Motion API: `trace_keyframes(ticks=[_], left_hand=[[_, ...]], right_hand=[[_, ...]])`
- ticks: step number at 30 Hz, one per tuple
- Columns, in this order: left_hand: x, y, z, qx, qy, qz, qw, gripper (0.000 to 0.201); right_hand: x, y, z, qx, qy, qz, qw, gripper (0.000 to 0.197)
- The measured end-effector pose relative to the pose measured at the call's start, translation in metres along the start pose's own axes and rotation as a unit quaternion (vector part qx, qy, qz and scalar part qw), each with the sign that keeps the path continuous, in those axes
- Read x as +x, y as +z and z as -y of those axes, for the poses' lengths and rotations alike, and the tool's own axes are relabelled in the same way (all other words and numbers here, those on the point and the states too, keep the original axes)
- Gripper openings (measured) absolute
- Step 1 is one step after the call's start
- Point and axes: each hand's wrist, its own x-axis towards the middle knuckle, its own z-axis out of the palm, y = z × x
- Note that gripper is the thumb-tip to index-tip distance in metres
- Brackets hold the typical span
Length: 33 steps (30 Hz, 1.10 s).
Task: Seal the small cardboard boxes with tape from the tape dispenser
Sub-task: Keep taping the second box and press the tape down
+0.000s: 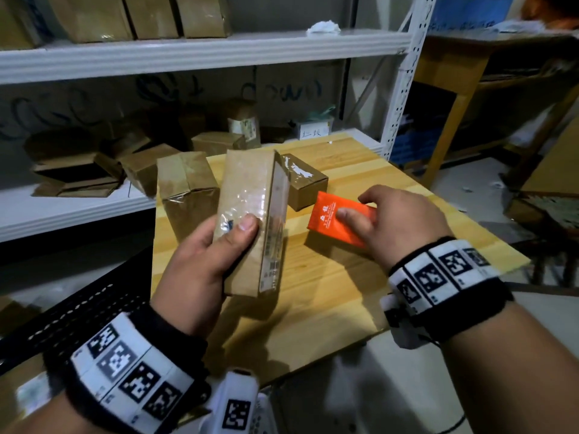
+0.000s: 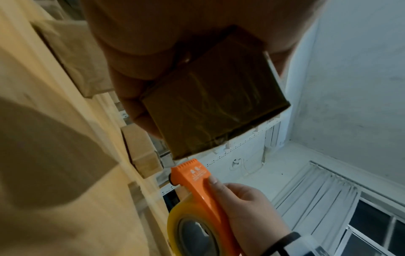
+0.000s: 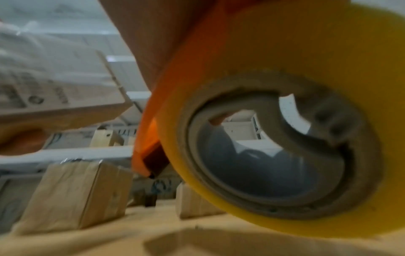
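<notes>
a pale wooden surface (image 1: 329, 292) stands against a white metal shelf rack (image 1: 200, 53). crumpled white paper (image 1: 323, 27) lies on its upper shelf, a blue crate (image 1: 413, 145) sits low behind the upright.
</notes>
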Motion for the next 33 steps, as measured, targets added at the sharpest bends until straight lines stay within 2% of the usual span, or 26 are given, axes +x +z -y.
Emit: trace_keyframes(ticks=[4,11,14,16,18,20,22,24,29,33], left_hand=[[0.002,-0.004,0.0,-0.011,-0.027,-0.012,1.0,0.053],[0.006,-0.008,0.003,-0.073,-0.078,-0.011,0.994,0.059],[0.007,-0.008,0.007,-0.1,-0.097,-0.007,0.99,0.058],[0.007,-0.008,0.007,-0.111,-0.105,-0.004,0.988,0.057],[0.007,-0.008,0.007,-0.116,-0.108,0.001,0.987,0.056],[0.006,-0.007,0.007,-0.117,-0.11,0.002,0.987,0.055],[0.006,-0.005,0.008,-0.11,-0.109,0.002,0.988,0.057],[0.005,-0.002,0.009,-0.096,-0.107,0.001,0.99,0.058],[0.002,0.003,0.009,-0.082,-0.095,0.009,0.992,0.055],[0.001,0.005,0.008,-0.07,-0.092,0.01,0.993,0.051]], right_hand=[[-0.003,0.011,0.008,-0.036,-0.022,0.041,0.998,0.05],[-0.009,0.02,0.017,-0.034,-0.033,0.098,0.994,0.056],[-0.007,0.019,0.016,-0.036,-0.045,0.063,0.996,0.054],[-0.009,0.014,0.015,0.068,-0.061,0.016,0.996,0.045],[-0.015,0.008,0.018,0.259,-0.069,-0.016,0.963,0.031],[-0.022,0.004,0.026,0.411,-0.063,0.005,0.909,0.02],[-0.029,0.004,0.035,0.495,-0.057,0.048,0.865,0.015],[-0.033,0.008,0.04,0.539,-0.061,0.074,0.837,0.014],[-0.039,0.018,0.046,0.528,-0.086,0.111,0.838,0.03],[-0.042,0.026,0.05,0.559,-0.062,0.124,0.818,0.038]])
